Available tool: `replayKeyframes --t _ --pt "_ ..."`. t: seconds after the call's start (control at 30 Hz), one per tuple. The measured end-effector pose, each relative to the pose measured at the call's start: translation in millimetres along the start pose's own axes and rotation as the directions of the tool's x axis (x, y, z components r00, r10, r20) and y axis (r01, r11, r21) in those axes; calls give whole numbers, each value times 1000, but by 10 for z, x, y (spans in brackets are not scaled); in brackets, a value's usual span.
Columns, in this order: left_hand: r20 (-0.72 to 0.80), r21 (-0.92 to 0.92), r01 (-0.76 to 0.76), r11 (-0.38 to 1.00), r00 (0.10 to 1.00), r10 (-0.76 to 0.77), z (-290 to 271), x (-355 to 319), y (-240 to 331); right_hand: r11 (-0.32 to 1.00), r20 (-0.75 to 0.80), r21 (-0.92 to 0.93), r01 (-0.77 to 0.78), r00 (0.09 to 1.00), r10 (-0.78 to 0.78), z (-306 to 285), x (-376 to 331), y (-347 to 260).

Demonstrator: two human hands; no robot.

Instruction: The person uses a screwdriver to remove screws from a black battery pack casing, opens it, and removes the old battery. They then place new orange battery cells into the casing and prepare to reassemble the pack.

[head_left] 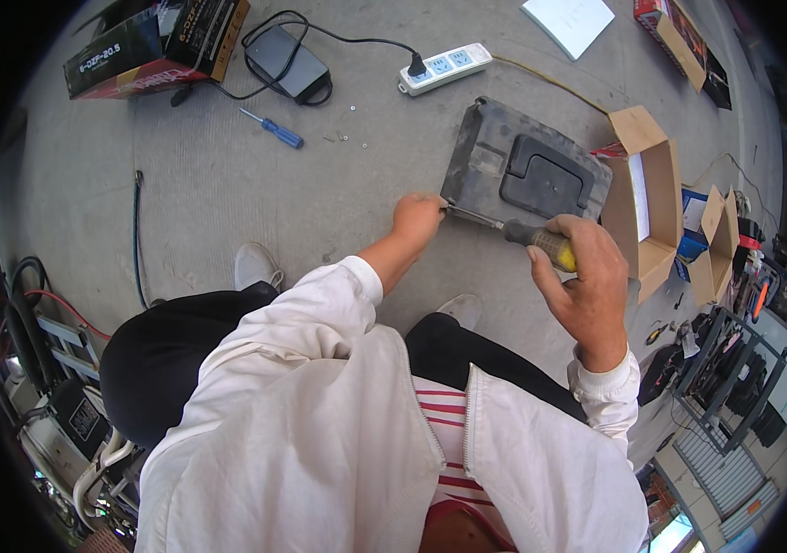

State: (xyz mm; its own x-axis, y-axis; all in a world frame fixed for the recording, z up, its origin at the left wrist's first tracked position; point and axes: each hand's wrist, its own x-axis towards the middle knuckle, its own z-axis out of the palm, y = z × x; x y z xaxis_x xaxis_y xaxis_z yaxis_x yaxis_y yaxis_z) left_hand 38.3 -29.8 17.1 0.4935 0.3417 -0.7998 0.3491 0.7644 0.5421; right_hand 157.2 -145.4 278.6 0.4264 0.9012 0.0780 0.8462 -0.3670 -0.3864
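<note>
My right hand (587, 281) is wrapped round the dark and yellow handle of a screwdriver (541, 244). Its metal shaft points left, to the near left corner of a dusty black plastic case (490, 152) with a folded carry handle on top. At that corner my left hand (418, 221) is closed, its fingertips pinched together beside the screwdriver's tip. What lies between those fingers is too small and hidden to name. The case rests flat on the concrete floor.
Beyond lie a blue screwdriver (273, 129), loose screws (343, 138), a charger (287, 63) and a power strip (447, 69). Open cardboard boxes (642, 203) stand right of the case; a printed box (153, 51) sits far left. A metal rack (734, 369) is at the right.
</note>
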Motion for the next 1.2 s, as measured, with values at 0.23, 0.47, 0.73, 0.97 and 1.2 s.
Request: replayKeyframes --t 0.23,0.47,0.73,0.97,1.2 --pt "-6 -39 46 998 999 -47 42 -33 38 999 26 40 14 1000 -16 -14 -20 -13" --pt "16 -29 90 996 996 -89 34 39 17 1000 86 6 13 996 -13 -55 -27 -32" --pt "17 -69 82 994 997 -80 62 23 12 1000 74 -2 30 997 -30 -43 -31 -37" --pt "102 205 -102 973 991 82 -19 132 -137 993 28 31 110 993 -111 -62 36 -76" --pt "59 85 11 996 998 -16 11 39 -1 997 21 48 68 997 -69 -78 20 -56"
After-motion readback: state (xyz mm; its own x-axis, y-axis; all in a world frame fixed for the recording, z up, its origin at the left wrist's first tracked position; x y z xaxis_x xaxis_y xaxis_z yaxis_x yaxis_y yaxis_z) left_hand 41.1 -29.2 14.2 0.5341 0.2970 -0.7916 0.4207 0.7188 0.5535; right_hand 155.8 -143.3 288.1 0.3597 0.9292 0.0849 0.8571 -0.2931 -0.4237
